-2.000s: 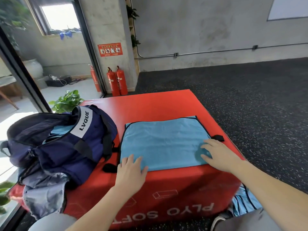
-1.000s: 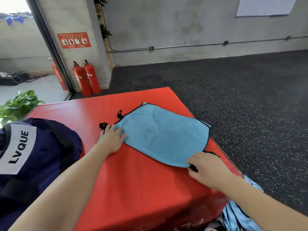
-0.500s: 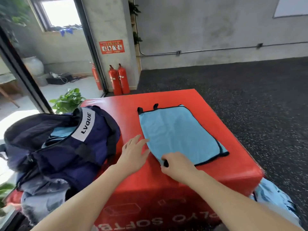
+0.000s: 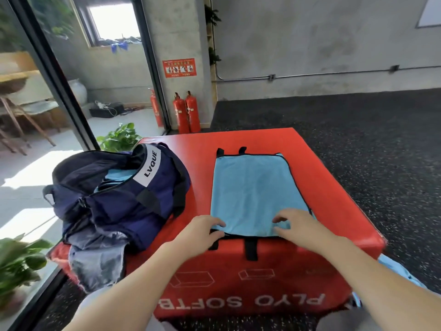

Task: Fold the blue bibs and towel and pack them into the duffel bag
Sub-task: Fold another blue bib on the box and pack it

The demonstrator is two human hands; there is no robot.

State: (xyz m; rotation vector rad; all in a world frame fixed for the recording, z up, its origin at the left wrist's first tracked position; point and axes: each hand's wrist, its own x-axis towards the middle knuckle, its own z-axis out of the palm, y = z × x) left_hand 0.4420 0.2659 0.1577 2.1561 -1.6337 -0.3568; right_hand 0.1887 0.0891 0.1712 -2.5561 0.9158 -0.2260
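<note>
A red plyo box (image 4: 334, 182) stood on dark speckled floor (image 4: 381, 139) near two fire extinguishers (image 4: 187, 112). The left hand (image 4: 202, 231) pinched the blue bib (image 4: 253, 194) at its near left corner; the right hand (image 4: 298, 225) pressed loosely curled fingers on its near right corner. The bib lay folded flat at the box's near edge, straps overhanging. The navy duffel bag (image 4: 124, 199) sat open at the left edge.

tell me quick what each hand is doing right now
Left hand: pinching the near left corner of the blue bib.
Right hand: fingers curled on the bib's near edge; grip unclear.
</note>
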